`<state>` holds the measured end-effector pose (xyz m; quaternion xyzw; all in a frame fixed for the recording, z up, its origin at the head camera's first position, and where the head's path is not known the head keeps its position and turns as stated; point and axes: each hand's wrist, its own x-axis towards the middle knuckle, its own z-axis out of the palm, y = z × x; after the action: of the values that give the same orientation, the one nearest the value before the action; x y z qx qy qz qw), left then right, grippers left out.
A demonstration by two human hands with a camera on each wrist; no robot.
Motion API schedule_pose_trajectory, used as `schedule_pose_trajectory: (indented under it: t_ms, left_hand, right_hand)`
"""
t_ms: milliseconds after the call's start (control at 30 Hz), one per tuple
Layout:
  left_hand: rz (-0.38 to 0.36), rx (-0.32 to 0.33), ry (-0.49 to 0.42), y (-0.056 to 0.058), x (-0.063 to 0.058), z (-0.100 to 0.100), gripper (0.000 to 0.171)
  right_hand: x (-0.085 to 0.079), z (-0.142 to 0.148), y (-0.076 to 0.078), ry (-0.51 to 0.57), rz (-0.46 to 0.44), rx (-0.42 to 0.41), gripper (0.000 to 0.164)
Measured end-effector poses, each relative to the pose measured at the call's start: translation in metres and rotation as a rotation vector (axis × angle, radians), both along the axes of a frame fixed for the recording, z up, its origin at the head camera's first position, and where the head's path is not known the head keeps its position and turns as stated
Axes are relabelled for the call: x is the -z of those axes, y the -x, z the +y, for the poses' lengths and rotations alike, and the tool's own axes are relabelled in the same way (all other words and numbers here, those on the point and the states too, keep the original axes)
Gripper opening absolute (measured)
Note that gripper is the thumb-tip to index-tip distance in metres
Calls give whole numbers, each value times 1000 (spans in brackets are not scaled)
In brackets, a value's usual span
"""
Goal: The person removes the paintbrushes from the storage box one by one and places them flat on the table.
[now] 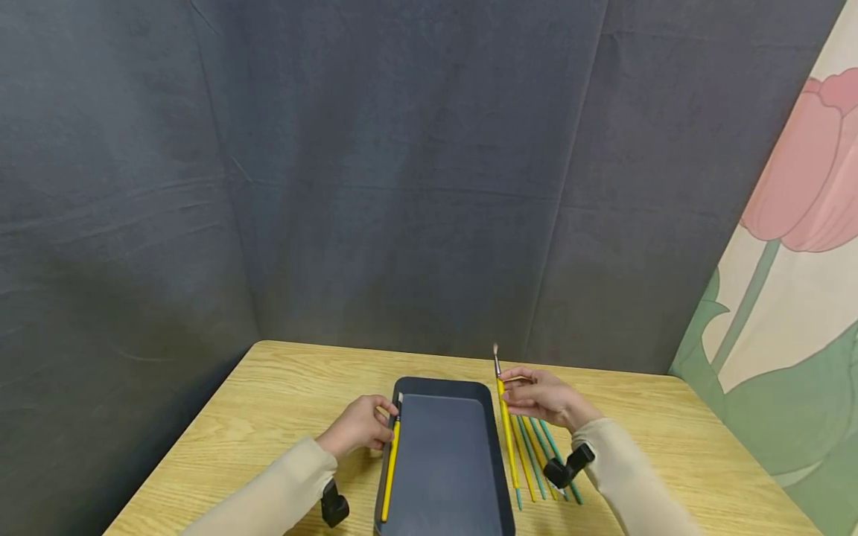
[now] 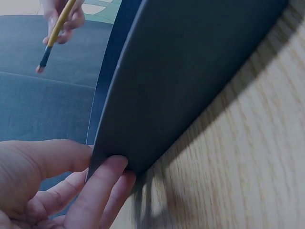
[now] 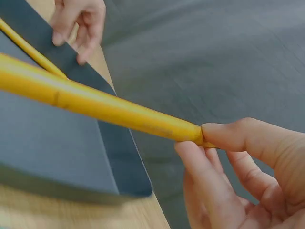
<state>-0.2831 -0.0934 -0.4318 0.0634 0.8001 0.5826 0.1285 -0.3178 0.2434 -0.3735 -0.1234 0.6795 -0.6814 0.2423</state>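
Note:
With thumb and fingertips my right hand (image 1: 543,394) pinches a yellow-handled paintbrush (image 1: 506,432) near its ferrule, bristles pointing up and away. In the right wrist view the yellow handle (image 3: 105,107) crosses over the tray. My left hand (image 1: 360,424) grips the left wall of the dark grey tray (image 1: 442,461) near its far corner. The left wrist view shows the fingers (image 2: 102,186) on the wall's outer face and the thumb at the rim. Inside the tray, along that left wall, lies another yellow paintbrush (image 1: 391,469).
Right of the tray, several yellow and green brushes (image 1: 551,439) lie side by side on the wooden table (image 1: 302,372), partly under my right forearm. A dark curtain (image 1: 402,186) hangs behind the table; a tulip-patterned cloth (image 1: 791,298) hangs at the right.

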Motion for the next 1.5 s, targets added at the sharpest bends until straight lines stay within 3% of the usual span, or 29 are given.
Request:
schedule_pose_trajectory:
  t_ms: [333, 633, 833, 1200, 1500]
  left_hand:
    - [1, 3, -1, 0, 1, -1, 36]
    - [0, 4, 1, -1, 0, 0, 36]
    - [4, 5, -6, -1, -1, 1, 36]
    - [0, 1, 2, 0, -1, 1, 36]
    - [1, 5, 8, 2, -1, 1, 36]
  right_hand:
    - [7, 53, 5, -79, 7, 87, 24]
    - [22, 89, 8, -128, -34, 57, 24]
    - [32, 107, 9, -216, -65, 73, 30]
    - [53, 120, 18, -275, -70, 13, 32]
    - [57, 115, 20, -351, -88, 45, 37]
